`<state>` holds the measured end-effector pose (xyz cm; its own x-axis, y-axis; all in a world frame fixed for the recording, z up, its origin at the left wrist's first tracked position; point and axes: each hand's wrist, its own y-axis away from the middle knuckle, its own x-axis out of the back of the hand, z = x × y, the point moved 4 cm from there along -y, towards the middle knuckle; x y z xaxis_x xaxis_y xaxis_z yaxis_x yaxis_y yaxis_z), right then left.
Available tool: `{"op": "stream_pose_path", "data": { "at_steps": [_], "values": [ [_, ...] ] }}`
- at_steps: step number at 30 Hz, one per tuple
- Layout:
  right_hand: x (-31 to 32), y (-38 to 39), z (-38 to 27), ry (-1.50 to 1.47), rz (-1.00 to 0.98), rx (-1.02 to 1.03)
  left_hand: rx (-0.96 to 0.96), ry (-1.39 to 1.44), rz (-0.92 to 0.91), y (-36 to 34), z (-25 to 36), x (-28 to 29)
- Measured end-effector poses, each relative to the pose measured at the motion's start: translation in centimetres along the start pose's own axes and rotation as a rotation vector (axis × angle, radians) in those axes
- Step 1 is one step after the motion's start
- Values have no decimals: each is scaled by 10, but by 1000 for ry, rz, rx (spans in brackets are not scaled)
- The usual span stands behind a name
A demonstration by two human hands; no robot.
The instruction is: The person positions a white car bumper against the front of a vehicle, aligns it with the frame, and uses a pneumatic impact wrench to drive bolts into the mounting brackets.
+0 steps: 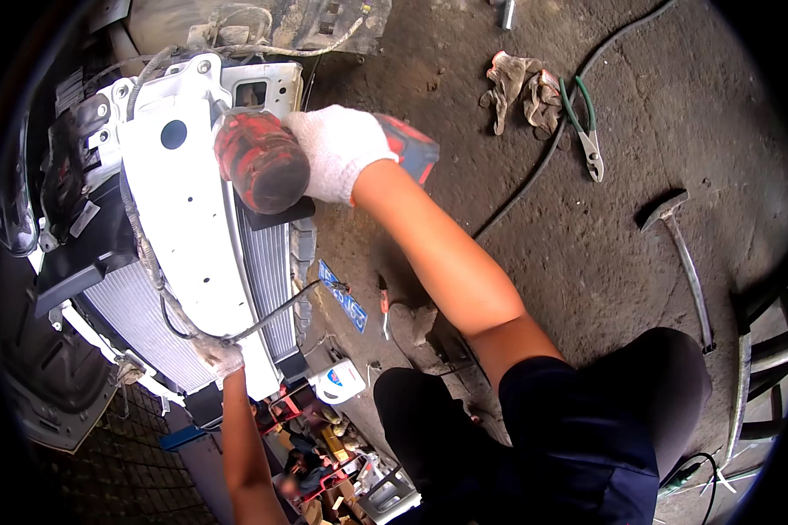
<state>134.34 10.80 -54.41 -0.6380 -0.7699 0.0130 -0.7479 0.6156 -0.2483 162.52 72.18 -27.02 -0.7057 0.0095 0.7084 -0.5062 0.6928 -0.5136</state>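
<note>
My right hand, in a white knit glove, is wrapped round the grip of a red and black cordless power tool. The tool's round rear end faces me, and its battery shows past the wrist. Its front lies over the upper part of a white car radiator support panel, where the tip is hidden. Lower down, my left hand, also gloved, is closed at the panel's near end on a dark wiring harness. A loose cable branch runs from there to the right.
A radiator sits under the panel. On the stained floor lie pliers with green handles, dirty gloves, a hammer, a black hose and a blue plate. A white jug stands near a cluttered pile of parts.
</note>
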Motion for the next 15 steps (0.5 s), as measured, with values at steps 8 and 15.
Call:
{"op": "stream_pose_path", "data": {
  "at_steps": [8, 15],
  "values": [
    [-13, -2, 4, -8, -64, -80, 58, -375, -216, -9, 70, -20],
    [-16, -6, 13, -104, -48, -107, -253, -403, 26, -5, 118, -18]
  ]
}}
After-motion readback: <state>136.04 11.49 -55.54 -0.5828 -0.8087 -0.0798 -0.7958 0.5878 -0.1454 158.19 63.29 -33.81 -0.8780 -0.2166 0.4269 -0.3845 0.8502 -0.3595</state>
